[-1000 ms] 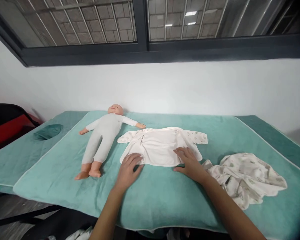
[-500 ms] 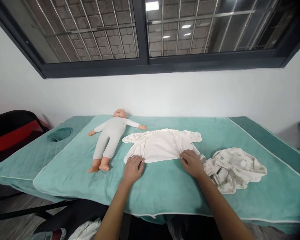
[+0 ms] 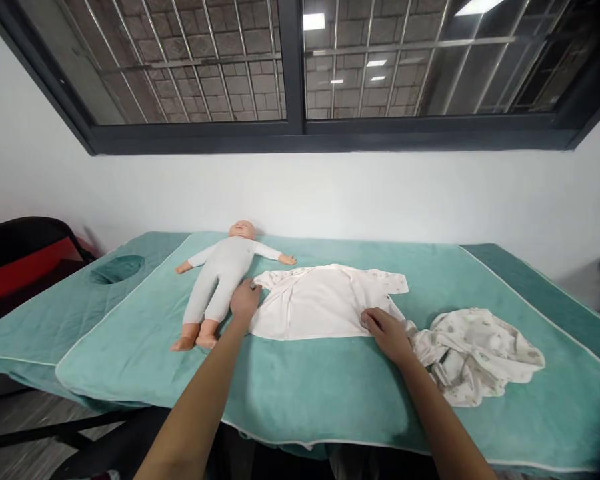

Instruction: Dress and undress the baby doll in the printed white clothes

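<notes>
A white baby shirt with patterned sleeves lies spread flat on the green bed cover. My left hand is closed at the end of its left sleeve, beside the doll's leg. On the lower right part of the shirt, the curled fingers of my right hand press together on the cloth. A baby doll in a white bodysuit lies on its back to the left, arms spread. Crumpled white patterned cloth lies to the right of my right hand.
The padded bed has a face hole at its left end and stands against a white wall. A dark-framed, barred window is above. A black and red chair stands at the left.
My left hand has moved from the shirt's bottom hem up and left to the sleeve end. My right hand stays near the lower right corner. The view has shifted slightly.
</notes>
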A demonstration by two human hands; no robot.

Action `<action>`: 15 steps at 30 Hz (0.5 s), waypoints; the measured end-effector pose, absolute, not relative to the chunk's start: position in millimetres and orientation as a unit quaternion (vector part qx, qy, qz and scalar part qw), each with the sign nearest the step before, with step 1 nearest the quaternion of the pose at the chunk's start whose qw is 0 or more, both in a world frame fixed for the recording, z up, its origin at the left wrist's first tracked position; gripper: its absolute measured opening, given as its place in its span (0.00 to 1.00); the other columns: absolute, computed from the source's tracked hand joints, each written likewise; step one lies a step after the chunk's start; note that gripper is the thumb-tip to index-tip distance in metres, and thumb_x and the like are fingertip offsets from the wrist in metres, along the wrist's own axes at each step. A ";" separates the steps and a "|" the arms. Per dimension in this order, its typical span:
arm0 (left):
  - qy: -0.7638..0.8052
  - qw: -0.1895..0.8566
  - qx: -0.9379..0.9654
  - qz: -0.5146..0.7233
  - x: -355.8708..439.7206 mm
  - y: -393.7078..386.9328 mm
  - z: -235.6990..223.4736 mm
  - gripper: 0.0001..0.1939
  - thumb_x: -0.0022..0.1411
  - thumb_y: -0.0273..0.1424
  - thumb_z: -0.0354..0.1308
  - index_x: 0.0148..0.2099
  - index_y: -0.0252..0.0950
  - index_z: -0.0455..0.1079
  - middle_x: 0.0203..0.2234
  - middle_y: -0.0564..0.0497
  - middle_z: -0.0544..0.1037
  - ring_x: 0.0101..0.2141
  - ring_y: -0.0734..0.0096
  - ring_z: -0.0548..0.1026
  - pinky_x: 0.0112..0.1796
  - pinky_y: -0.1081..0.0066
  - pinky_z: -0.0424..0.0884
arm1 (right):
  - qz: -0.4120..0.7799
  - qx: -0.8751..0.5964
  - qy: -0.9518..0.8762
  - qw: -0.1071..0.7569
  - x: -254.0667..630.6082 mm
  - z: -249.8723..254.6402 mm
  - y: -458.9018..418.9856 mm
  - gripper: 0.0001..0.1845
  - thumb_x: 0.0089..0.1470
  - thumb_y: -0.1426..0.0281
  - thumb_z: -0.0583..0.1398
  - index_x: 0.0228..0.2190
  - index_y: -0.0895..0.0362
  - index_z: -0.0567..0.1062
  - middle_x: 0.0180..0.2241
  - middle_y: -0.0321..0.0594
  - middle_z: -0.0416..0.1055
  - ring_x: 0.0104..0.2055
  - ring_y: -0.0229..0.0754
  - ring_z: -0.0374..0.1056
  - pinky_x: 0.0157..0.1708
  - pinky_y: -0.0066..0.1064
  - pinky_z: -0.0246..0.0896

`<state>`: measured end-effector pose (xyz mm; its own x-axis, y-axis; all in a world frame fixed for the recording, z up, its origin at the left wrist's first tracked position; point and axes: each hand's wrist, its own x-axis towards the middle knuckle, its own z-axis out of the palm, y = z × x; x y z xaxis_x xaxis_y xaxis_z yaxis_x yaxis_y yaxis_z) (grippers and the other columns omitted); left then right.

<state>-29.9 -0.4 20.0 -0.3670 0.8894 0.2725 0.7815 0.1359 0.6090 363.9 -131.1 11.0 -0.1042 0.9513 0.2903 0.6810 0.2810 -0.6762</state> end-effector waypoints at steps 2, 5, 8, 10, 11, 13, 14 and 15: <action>0.758 0.075 0.549 0.344 -29.4 5.3 17.6 0.16 0.60 0.34 0.57 0.49 0.34 0.73 0.38 0.37 0.80 0.42 0.47 0.77 0.41 0.58 0.69 | 0.200 -0.570 -0.712 0.358 364.5 9.2 -130.0 0.15 0.65 0.60 0.50 0.36 0.52 0.73 0.35 0.38 0.74 0.39 0.45 0.69 0.40 0.36 0.59; 0.757 0.046 0.540 0.366 -26.7 2.8 13.6 0.16 0.67 0.34 0.49 0.52 0.36 0.71 0.37 0.40 0.81 0.40 0.51 0.78 0.40 0.60 0.69 | 0.202 -0.568 -0.715 0.353 364.4 8.5 -130.0 0.15 0.65 0.59 0.50 0.36 0.52 0.73 0.35 0.38 0.73 0.39 0.45 0.69 0.40 0.36 0.60; 0.750 0.011 0.533 0.393 -23.8 -4.2 11.3 0.17 0.69 0.32 0.45 0.56 0.36 0.67 0.37 0.41 0.80 0.40 0.53 0.78 0.40 0.60 0.70 | 0.189 -0.572 -0.725 0.334 363.8 9.0 -130.3 0.15 0.65 0.59 0.51 0.35 0.52 0.73 0.35 0.38 0.73 0.39 0.45 0.69 0.40 0.36 0.59; 0.742 -0.008 0.533 0.407 -22.3 -8.1 10.9 0.19 0.67 0.26 0.44 0.57 0.35 0.65 0.41 0.40 0.79 0.44 0.54 0.78 0.43 0.59 0.70 | 0.180 -0.577 -0.727 0.326 363.5 9.1 -130.2 0.15 0.65 0.60 0.51 0.34 0.52 0.73 0.35 0.38 0.73 0.39 0.45 0.69 0.40 0.36 0.59; 0.735 -0.017 0.538 0.413 -21.7 -9.7 10.9 0.20 0.65 0.23 0.44 0.58 0.35 0.64 0.45 0.39 0.78 0.48 0.54 0.76 0.46 0.59 0.70 | 0.177 -0.579 -0.727 0.324 363.5 9.1 -130.0 0.15 0.65 0.60 0.51 0.34 0.52 0.73 0.35 0.38 0.73 0.39 0.44 0.69 0.40 0.36 0.59; 0.717 -0.032 0.552 0.424 -21.2 -12.4 11.2 0.24 0.61 0.18 0.45 0.57 0.36 0.64 0.57 0.40 0.71 0.57 0.57 0.70 0.52 0.61 0.68 | 0.176 -0.579 -0.728 0.323 363.6 8.7 -129.5 0.15 0.65 0.60 0.51 0.34 0.52 0.74 0.35 0.38 0.73 0.39 0.44 0.69 0.40 0.35 0.59; 0.706 -0.044 0.559 0.433 -21.2 -13.6 11.5 0.25 0.59 0.17 0.45 0.56 0.36 0.66 0.61 0.41 0.67 0.61 0.58 0.66 0.54 0.62 0.67 | 0.176 -0.579 -0.728 0.323 363.6 8.4 -129.3 0.15 0.64 0.60 0.51 0.34 0.52 0.74 0.35 0.38 0.73 0.39 0.44 0.69 0.40 0.35 0.59; 0.693 -0.061 0.566 0.442 -21.3 -14.8 11.9 0.24 0.58 0.17 0.46 0.54 0.36 0.67 0.63 0.42 0.63 0.62 0.59 0.63 0.56 0.62 0.65 | 0.176 -0.578 -0.728 0.323 363.7 8.2 -129.2 0.15 0.64 0.60 0.52 0.34 0.52 0.74 0.35 0.38 0.73 0.39 0.44 0.69 0.40 0.35 0.60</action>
<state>-21.3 -14.8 11.9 -0.3519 0.7314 0.5842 0.8385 -0.0312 0.5440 363.7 -129.2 8.2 -0.1228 0.9558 0.2672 0.7290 0.2696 -0.6292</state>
